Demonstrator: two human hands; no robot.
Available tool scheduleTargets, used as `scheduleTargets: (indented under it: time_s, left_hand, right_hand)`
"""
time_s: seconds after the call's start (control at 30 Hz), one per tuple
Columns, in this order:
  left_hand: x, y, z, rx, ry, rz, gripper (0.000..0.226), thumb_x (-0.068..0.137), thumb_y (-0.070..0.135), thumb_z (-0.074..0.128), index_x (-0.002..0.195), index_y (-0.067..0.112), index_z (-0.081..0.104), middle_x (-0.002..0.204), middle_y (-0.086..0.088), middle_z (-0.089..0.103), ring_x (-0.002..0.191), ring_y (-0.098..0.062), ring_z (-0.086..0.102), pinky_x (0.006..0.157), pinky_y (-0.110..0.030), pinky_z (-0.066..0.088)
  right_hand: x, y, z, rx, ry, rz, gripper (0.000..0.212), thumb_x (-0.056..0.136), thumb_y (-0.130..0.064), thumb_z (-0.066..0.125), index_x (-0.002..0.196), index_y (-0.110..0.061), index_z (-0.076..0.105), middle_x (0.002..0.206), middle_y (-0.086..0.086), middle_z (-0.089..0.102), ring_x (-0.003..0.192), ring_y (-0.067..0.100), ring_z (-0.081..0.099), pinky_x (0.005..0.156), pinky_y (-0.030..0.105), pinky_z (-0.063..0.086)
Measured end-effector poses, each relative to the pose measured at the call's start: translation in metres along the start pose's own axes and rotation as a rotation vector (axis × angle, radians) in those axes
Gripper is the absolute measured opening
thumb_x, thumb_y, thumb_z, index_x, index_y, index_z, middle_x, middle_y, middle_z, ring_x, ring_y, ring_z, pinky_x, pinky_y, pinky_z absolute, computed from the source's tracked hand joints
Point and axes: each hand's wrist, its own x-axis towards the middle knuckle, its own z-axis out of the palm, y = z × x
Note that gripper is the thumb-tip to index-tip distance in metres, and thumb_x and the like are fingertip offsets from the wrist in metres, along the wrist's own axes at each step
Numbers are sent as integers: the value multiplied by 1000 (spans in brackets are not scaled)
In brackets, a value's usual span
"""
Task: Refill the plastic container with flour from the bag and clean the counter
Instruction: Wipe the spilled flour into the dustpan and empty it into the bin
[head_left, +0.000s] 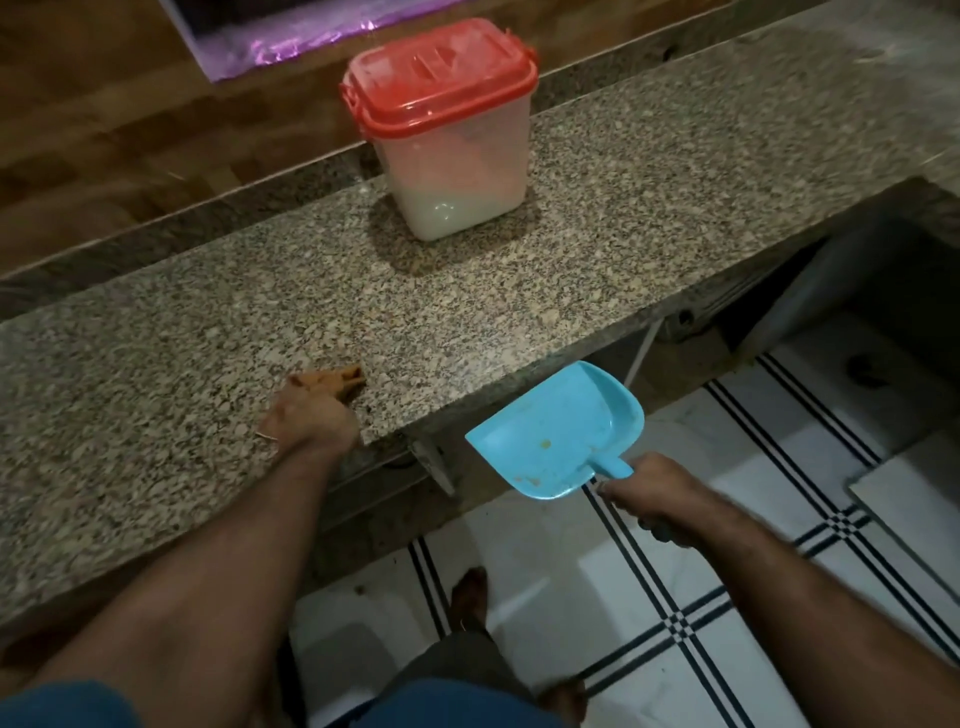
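left hand (306, 418) grips cloth (332, 383) on counter (519, 312) | right hand (660, 496) holds dustpan (558, 431)

Bare forearms, blue short sleeves (67, 704), a thin bangle (267, 436) at the left wrist, bare feet (470, 597).

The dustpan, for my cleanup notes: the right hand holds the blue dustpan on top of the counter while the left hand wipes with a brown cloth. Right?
Not quite. In the head view the right hand holds the blue dustpan below the counter edge, over the floor. The left hand does grip the brown cloth.
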Motion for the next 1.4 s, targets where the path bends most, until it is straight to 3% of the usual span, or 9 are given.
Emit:
scheduleTargets:
  time_s: [0.17,0.27,0.57,0.67,0.73,0.87,1.1,1.33,1.4]
  left_hand:
    - [-30,143,38,-612,-218,476,34,95,37,62,126,30,76,120,7,75,106,-16,71,83,-31,61]
    - [-79,231,-16,-1355,-637,267,15,108,15,61,108,8,74,106,-12,77,100,-33,76,75,-36,64]
    - [-26,272,28,-324,-86,664,48,89,34,49,132,32,71,134,8,68,110,-12,64,98,-27,54]
    - [-80,324,32,-539,-180,1073,43,93,3,52,121,18,81,127,-1,74,117,-4,62,103,-13,45]
    - [-93,355,1,-784,-429,957,28,106,14,58,114,25,83,116,6,78,111,-5,71,92,-24,57]
    - [-54,424,-31,-919,-407,799,37,104,10,55,108,38,80,108,10,77,111,-22,72,94,-35,60]
    - [-32,544,17,-316,-345,1337,49,100,10,57,140,32,72,155,2,61,146,-24,51,126,-47,35]
    - [-59,438,-2,-229,-402,1132,45,104,35,54,148,40,65,161,11,54,141,-16,54,127,-33,31]
    - [-63,388,-21,-225,-322,951,33,108,38,58,138,40,72,147,7,68,126,-19,64,106,-24,44]
  right_hand:
    - [19,16,-11,105,18,67,23,92,-30,75,98,-9,70,78,8,65,55,17,55,49,28,46]
    - [28,21,-26,168,33,82,23,92,-32,75,99,-10,71,76,7,63,53,16,51,48,27,44]
    - [63,33,-74,243,79,171,18,93,-29,73,96,-11,71,72,4,60,51,15,49,46,24,41]
    - [78,40,-85,233,67,211,17,92,-29,71,96,-12,70,73,5,60,54,16,49,47,24,40]
    - [85,46,-95,265,58,223,19,90,-29,71,96,-11,70,72,4,59,51,16,47,48,24,39]
    - [94,53,-120,321,83,213,18,93,-26,70,99,-9,70,73,5,55,47,14,42,45,23,35]
    - [114,68,-143,303,105,178,22,91,-32,72,99,-11,72,67,0,56,48,14,46,43,22,35]
    - [133,82,-150,312,7,145,20,89,-35,71,99,-18,73,70,1,58,51,16,47,48,26,38]
    - [132,83,-145,332,-45,127,22,87,-36,71,102,-19,73,68,1,57,50,16,47,50,27,37]
